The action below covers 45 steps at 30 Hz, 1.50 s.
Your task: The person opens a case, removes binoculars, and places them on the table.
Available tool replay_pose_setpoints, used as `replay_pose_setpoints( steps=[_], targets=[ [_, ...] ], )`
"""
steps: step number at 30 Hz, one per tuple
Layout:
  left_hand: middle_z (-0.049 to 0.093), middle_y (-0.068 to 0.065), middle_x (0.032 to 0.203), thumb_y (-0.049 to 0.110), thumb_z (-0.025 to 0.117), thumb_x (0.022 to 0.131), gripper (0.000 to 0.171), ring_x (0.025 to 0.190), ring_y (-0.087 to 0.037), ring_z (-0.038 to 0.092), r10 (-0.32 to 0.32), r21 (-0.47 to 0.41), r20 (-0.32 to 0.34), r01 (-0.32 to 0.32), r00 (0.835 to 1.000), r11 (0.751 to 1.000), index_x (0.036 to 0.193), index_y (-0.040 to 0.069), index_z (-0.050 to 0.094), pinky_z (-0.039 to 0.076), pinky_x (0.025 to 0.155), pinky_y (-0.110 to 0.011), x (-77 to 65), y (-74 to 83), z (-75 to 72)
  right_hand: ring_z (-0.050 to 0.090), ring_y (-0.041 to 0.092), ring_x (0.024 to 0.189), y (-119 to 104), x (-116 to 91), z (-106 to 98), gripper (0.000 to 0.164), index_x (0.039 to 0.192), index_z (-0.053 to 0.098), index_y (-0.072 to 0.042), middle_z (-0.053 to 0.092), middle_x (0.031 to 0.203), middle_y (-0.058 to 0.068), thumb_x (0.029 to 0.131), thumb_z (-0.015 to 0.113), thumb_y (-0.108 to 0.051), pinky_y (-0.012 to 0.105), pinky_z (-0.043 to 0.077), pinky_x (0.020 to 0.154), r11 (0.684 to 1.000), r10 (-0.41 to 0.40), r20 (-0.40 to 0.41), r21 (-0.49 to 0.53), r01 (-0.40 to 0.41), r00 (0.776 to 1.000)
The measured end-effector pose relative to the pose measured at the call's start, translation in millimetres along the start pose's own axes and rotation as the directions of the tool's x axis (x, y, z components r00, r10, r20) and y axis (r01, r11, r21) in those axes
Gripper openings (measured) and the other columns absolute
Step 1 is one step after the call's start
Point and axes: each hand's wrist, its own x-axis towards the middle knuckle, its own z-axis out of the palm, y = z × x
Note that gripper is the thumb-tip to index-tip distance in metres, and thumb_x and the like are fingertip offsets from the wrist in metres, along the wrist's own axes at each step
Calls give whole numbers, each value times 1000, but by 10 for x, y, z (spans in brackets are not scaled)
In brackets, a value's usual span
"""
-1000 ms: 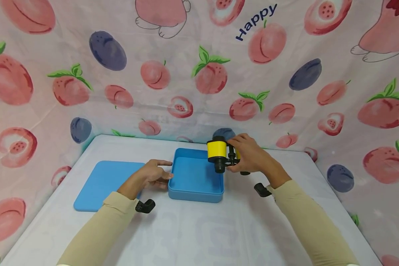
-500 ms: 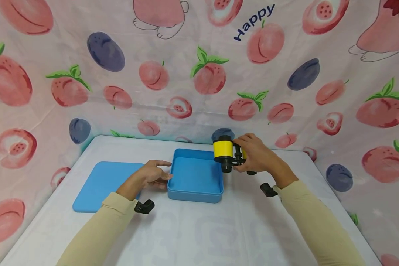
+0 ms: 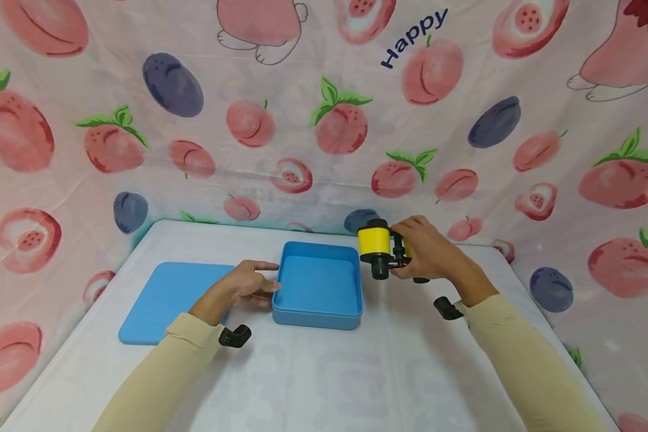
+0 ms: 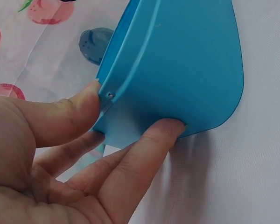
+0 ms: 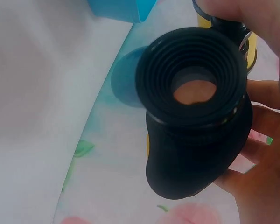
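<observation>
Yellow-and-black binoculars hang above the table in my right hand, just right of a shallow blue box. The right hand grips them from the right side, thumb and fingers around the body; up close in the right wrist view, one black eyepiece faces the camera. My left hand touches the box's left side with fingers spread. In the left wrist view, the thumb lies at the rim and a fingertip presses the outer wall. The open-topped box has nothing inside.
A flat blue lid lies left of the box, partly under the left forearm. White cloth covers the table. A fruit-printed curtain rises behind and at both sides. A black wrist mount sits by the left cuff.
My right hand has carried the binoculars to the right, from over the box's right edge to beside it. The left hand and the box stay in place.
</observation>
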Motion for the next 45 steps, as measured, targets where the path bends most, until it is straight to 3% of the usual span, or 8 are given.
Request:
replay_pose_setpoints(
  steps=[15, 23, 45],
  targets=[
    [62, -30, 140, 7, 71, 98, 65, 100, -26, 75, -12, 25, -18, 13, 1000, 1000, 158, 7, 44, 66, 78, -38, 2, -16, -11, 39, 40, 137, 163, -160, -90, 88, 146, 53, 0, 57, 144, 20, 74, 91, -34, 59, 53, 106, 1000, 17, 8, 7, -17, 1000],
    [61, -30, 141, 6, 70, 98, 66, 104, -28, 75, -9, 10, -12, 9, 1000, 1000, 158, 7, 43, 66, 81, -41, -9, -29, -24, 38, 40, 139, 227, -236, -125, 90, 147, 52, 1, 56, 146, 21, 74, 91, -35, 60, 52, 107, 999, 51, 14, 8, -51, 999],
    [63, -29, 140, 6, 69, 99, 64, 105, -29, 75, -5, 13, -11, 5, 1000, 1000, 158, 8, 44, 66, 84, -43, 11, -37, -11, 39, 42, 137, 343, -353, -174, 90, 146, 53, 3, 56, 145, 23, 73, 92, -32, 64, 50, 108, 998, 53, 13, 14, -53, 999]
  ],
)
